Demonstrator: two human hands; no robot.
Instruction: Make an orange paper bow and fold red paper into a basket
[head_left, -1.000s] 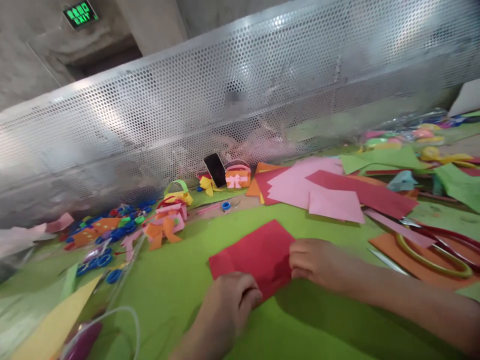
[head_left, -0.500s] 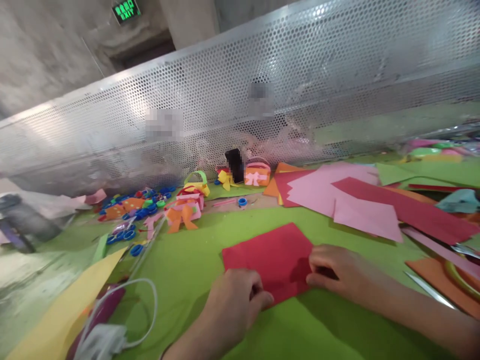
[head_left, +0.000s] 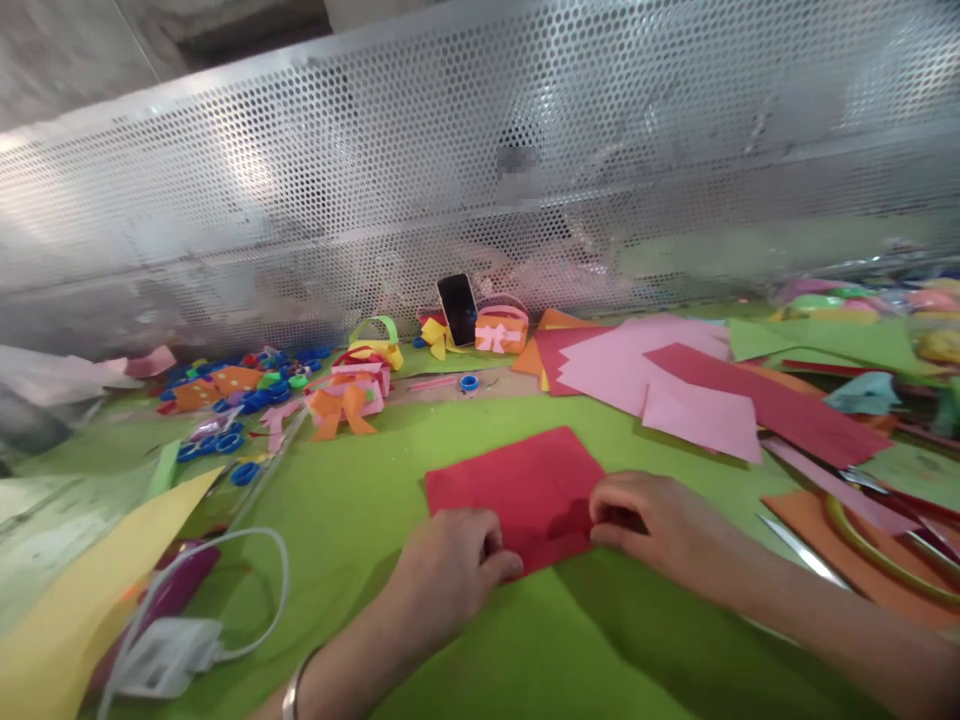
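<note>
A red sheet of paper (head_left: 517, 480) lies on the green tabletop in front of me, its near edge slightly raised. My left hand (head_left: 457, 560) pinches that edge near the left corner, thumb below and curled fingers above. At the right corner my right hand (head_left: 637, 515) grips the same sheet between thumb and bent fingers. The fingertips of both hands are partly hidden. A silver bracelet (head_left: 295, 690) circles my left wrist.
Pink paper sheets (head_left: 615, 355) and a red strip (head_left: 780, 405) lie at the right, near scissors (head_left: 806, 552). Small paper baskets (head_left: 501, 332) and a phone (head_left: 457, 308) stand before a perforated metal screen (head_left: 420, 170). A white charger (head_left: 172, 655) with cable sits left.
My view has shifted down and to the right, so everything appears a little higher and further left. Both hands keep their hold on the red paper.
</note>
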